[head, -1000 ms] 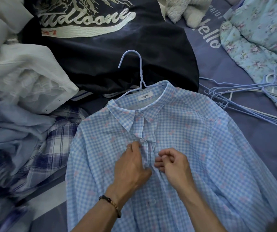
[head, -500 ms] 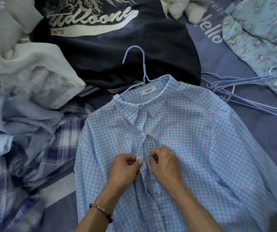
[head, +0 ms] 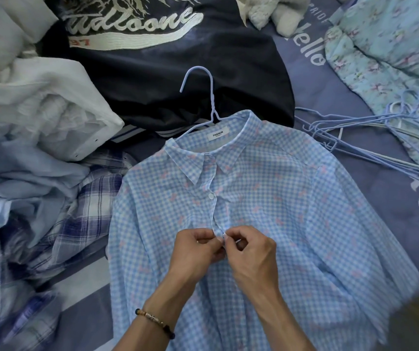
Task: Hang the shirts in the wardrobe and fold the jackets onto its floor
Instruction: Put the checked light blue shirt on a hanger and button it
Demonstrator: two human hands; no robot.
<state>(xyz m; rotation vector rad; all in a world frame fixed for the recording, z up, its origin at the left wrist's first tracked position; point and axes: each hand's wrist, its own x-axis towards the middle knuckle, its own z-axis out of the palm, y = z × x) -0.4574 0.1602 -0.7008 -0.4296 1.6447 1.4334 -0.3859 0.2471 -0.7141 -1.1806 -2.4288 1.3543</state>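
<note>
A light blue gingham shirt (head: 292,211) lies flat on the bed, front up, with a pale blue wire hanger (head: 209,97) inside its collar and the hook sticking out toward the far side. My left hand (head: 193,254) and my right hand (head: 251,254) meet at the shirt's front placket, below the fastened upper button. Both pinch the placket edges between thumb and fingers. A dark navy jacket (head: 178,72) with cream lettering lies beyond the collar.
A heap of white, pale blue and plaid clothes (head: 38,173) fills the left side. Several spare blue hangers (head: 380,148) lie at the right on the purple-blue bedsheet (head: 393,211). A floral quilt (head: 393,46) sits at the far right.
Both hands slid down the placket from the upper button to a lower point and now pinch the fabric together there. The view has shifted slightly.
</note>
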